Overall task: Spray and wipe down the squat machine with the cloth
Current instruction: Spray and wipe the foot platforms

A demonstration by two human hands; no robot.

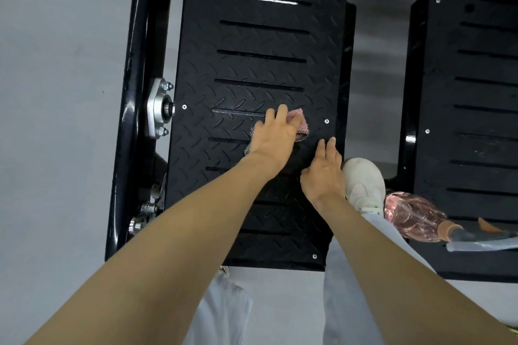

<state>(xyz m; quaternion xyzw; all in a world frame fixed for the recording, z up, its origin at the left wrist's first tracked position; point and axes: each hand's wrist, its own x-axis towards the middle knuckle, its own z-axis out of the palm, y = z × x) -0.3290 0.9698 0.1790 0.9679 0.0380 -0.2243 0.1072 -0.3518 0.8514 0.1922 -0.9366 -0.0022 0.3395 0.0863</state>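
Observation:
The squat machine's left foot plate (260, 45) is black tread metal with horizontal slots. My left hand (276, 134) lies flat on a pink and grey cloth (298, 120), pressing it onto the plate near its right side. Most of the cloth is hidden under the hand. My right hand (325, 169) rests on the plate just below and to the right, fingers straight, holding nothing. A pink clear spray bottle (414, 217) with a grey trigger head lies on its side on the right foot plate (476, 92).
A black frame tube (134, 92) with a silver bearing flange (159, 108) runs along the left plate's left edge. My white shoe (364, 182) stands in the gap between the two plates. Grey floor (56, 92) lies to the left.

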